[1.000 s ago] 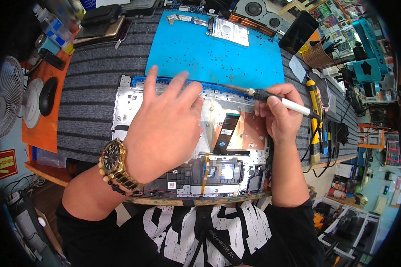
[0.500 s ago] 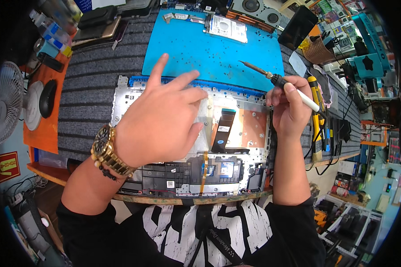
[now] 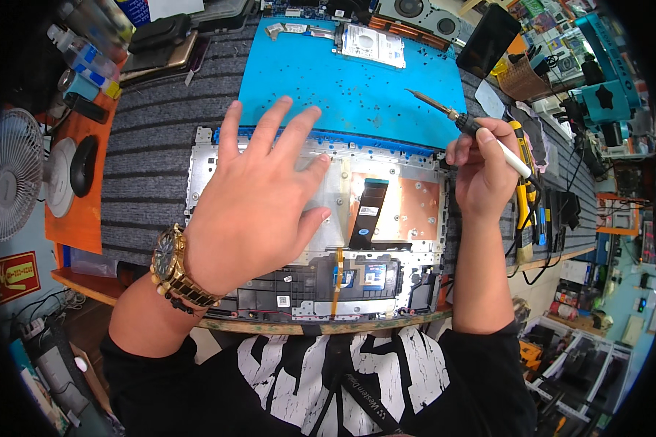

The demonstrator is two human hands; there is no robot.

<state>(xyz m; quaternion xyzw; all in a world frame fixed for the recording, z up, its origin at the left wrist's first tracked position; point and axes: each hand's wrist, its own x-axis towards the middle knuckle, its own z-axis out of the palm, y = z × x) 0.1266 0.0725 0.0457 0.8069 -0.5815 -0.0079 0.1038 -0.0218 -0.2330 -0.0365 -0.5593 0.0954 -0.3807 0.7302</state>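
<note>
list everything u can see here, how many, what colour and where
Laptop shell: one, silver, black and copper, nearest the person
Ribbon cable: one, black, on the shell
Mat: one, blue, beyond the shell
Hard drive: one, silver and white, on the mat
Cooling fans: two, grey and black, mat's far right corner
Striped cloth: one, grey, under the mat
Desk fan: one, white, left edge
Clutter: many, mixed colours, right edge, too small to count
Soldering iron: one, white and black, in the right hand
Watch: one, gold, left wrist
Left hand: one, bare, over the shell
Right hand: one, bare, right of the shell
</note>
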